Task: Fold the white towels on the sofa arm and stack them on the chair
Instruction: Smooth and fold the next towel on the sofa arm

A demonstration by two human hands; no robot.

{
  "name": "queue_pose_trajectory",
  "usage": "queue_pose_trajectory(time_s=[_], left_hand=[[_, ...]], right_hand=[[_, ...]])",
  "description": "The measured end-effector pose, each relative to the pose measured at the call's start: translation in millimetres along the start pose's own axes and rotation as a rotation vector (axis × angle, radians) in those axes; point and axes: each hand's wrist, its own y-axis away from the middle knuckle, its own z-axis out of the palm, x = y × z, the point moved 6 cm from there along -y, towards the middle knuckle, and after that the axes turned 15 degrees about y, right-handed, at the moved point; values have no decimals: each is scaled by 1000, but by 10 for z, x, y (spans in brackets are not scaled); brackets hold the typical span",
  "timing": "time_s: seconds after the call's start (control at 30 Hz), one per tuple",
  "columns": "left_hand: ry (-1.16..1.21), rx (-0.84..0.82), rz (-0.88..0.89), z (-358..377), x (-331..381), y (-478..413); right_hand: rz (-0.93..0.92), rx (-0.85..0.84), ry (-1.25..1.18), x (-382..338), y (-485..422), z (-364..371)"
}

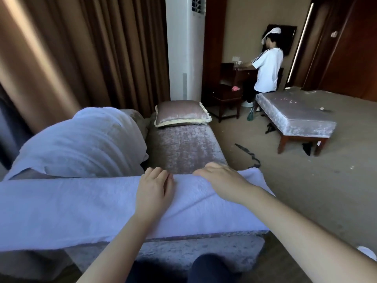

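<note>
A white towel (71, 209) lies spread along the sofa arm (183, 256) right in front of me, running from the left edge to the arm's right end. My left hand (155, 188) rests flat on its far edge with fingers straight. My right hand (220, 178) lies palm down on the same far edge, a little to the right, fingers extended. A second white towel (85, 144) is draped over the sofa back at the left. A corner of another white cloth (367, 252) shows at the right edge.
The sofa seat (183, 148) stretches away with a fringed cushion (181, 113) at its far end. A padded bench (295, 117) stands right. Another person (265, 72) works at a dark desk at the back. Brown curtains hang left, and black straps (251, 156) lie on the carpet.
</note>
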Motion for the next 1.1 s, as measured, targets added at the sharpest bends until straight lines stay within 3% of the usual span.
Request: queue_pose_trajectory(time_s=[0.1,0.3,0.4,0.53,0.73,0.83,0.97,1.1], left_hand=[[3,-31,-2,-32,-3,42],[-106,-81,14,-13,11,57],[-140,-77,24,20,31,52],[-180,-59,27,33,35,84],[-242,-77,34,74,139,72],[-165,-108,158,176,379,58],[-154,-389,474,567,852,306],[-369,-585,554,898,949,582]], right_hand=[[-101,19,79,-91,-80,-6],[-81,94,311,203,226,-158],[13,159,510,389,557,-204],[209,111,657,611,1021,-115],[375,-1,504,647,1607,339],[451,-51,390,810,1707,406],[618,46,288,1029,1650,179],[698,108,-110,1205,1404,213]])
